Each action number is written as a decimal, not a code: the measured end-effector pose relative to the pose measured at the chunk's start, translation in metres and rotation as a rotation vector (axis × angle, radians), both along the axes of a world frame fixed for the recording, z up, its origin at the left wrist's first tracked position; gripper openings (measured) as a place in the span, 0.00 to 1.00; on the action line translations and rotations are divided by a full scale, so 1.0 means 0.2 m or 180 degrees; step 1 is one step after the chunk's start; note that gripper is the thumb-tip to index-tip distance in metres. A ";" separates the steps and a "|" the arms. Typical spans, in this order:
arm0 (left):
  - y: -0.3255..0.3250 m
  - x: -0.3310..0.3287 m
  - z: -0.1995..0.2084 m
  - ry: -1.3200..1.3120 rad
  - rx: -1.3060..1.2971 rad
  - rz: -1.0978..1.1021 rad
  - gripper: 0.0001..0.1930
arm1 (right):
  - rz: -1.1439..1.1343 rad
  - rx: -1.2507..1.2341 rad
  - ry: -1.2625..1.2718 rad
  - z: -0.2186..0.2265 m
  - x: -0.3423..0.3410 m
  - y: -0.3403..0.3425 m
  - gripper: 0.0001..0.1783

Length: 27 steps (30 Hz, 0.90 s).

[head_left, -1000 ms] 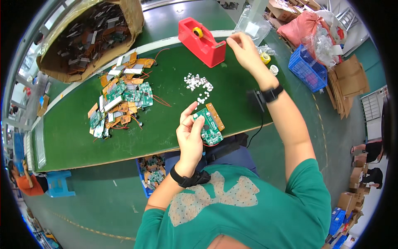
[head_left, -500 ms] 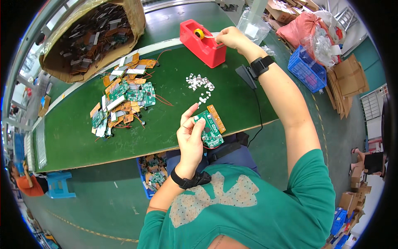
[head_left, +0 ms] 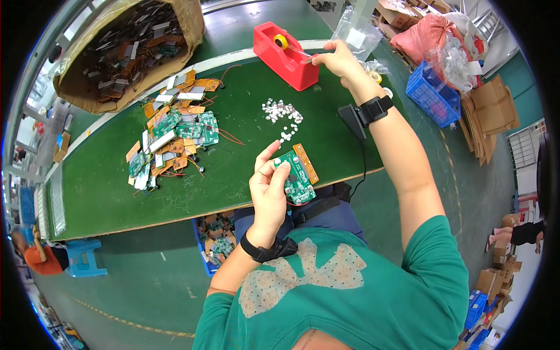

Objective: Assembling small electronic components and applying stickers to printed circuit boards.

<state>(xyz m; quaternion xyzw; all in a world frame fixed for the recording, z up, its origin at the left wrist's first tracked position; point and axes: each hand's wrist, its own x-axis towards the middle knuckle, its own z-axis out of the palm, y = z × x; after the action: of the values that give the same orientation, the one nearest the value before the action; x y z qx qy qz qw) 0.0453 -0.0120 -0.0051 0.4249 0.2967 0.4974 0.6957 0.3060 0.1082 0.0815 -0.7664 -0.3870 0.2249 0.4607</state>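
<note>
My left hand (head_left: 267, 189) is closed on a green circuit board (head_left: 298, 185), its thumb on the face and index finger extended past the edge. An orange flex strip (head_left: 306, 163) shows along the board's right side. My right hand (head_left: 340, 60) reaches forward to a red tape dispenser (head_left: 286, 61), fingertips pinched on the tape (head_left: 304, 54) at the cutter end. That tape runs from a small yellow-cored roll (head_left: 280, 41). Between the dispenser and the board lies a scatter of small white pieces (head_left: 282, 112) on the green tabletop (head_left: 233, 181).
A heap of circuit boards with orange flex and red wires (head_left: 175, 131) covers the table's left part. Behind it, a large carton (head_left: 198, 35) holds more. A black device with a cable (head_left: 353, 122) sits by my right wrist. A blue crate (head_left: 433, 93) stands right.
My right hand has drawn slightly right and nearer, to the dispenser's cutter end. The black device by the wrist has shifted right. My left hand keeps the board nearly in place.
</note>
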 end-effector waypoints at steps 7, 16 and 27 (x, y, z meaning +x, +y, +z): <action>0.00 0.01 0.02 -0.0034 -0.0056 -0.0157 0.07 | -0.0166 -0.0083 -0.0681 -0.29 0.09 0.01 0.29; 0.07 0.00 0.12 -0.0224 0.0000 -0.1167 0.07 | 0.3237 -0.0093 0.1182 -0.05 -0.25 -0.47 0.21; 0.04 -0.04 0.12 0.0068 0.0281 -0.1063 0.07 | 0.2517 0.0846 -0.1513 -0.04 -0.33 -0.60 0.21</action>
<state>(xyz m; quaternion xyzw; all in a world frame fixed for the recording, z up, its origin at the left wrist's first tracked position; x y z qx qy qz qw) 0.0378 -0.0048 0.0189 0.5036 0.2073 0.3829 0.7462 0.2405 -0.0122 0.0733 -0.5251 -0.7689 0.1500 0.3325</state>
